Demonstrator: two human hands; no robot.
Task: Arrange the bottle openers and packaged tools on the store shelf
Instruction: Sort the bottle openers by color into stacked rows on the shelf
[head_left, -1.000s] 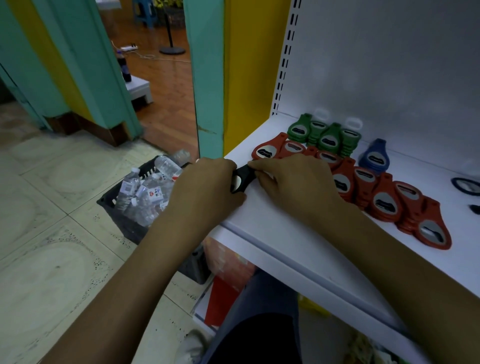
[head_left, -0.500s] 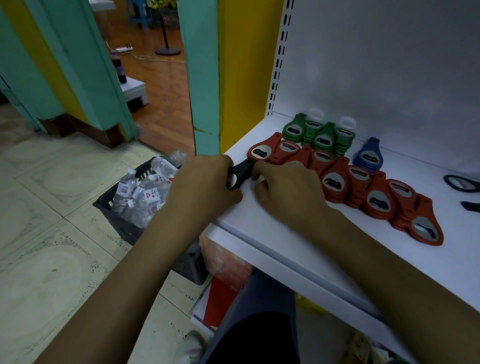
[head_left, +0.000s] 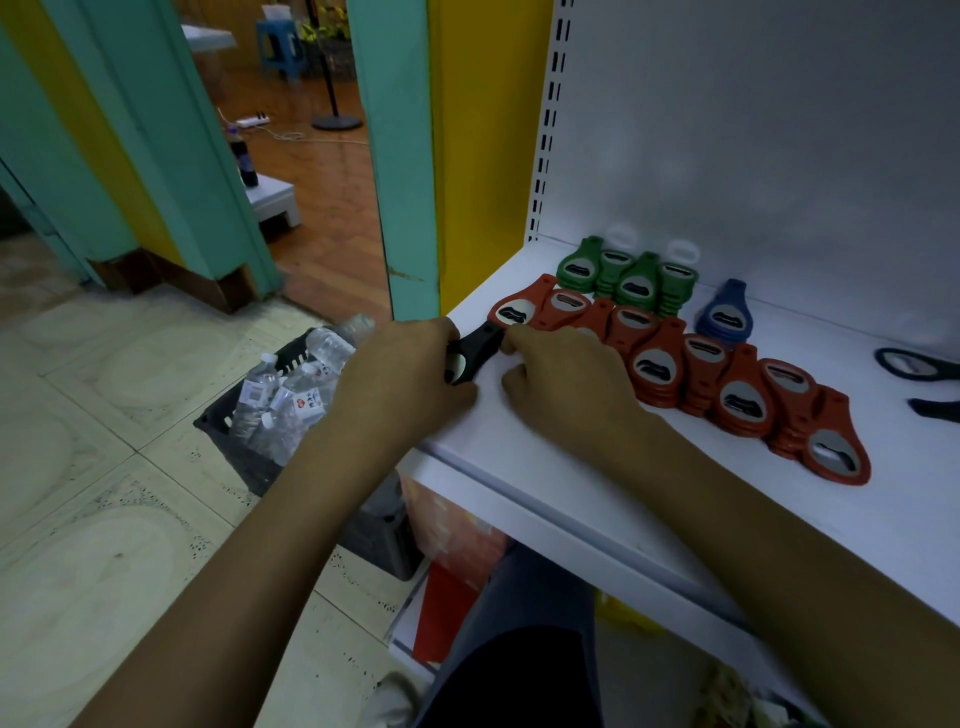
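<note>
A black bottle opener (head_left: 475, 351) lies at the left front corner of the white shelf (head_left: 571, 483). My left hand (head_left: 400, 379) grips its wide end, and my right hand (head_left: 563, 387) pinches its narrow end with the fingertips. Just behind it, a row of red bottle openers (head_left: 727, 389) in overlapping stacks runs diagonally to the right. Green bottle openers (head_left: 628, 278) stand in stacks at the back left, with a blue stack (head_left: 724, 317) beside them. Two dark openers (head_left: 914, 364) lie at the right edge of the view.
A dark crate of water bottles (head_left: 291, 395) sits on the tiled floor left of the shelf. A teal and yellow door frame (head_left: 410, 171) stands beside the shelf's perforated upright. Red and yellow goods show under the shelf, behind my knee.
Both hands stay on the black opener at the shelf corner. It has turned a little, so its narrow end now points toward the red row and more of it shows.
</note>
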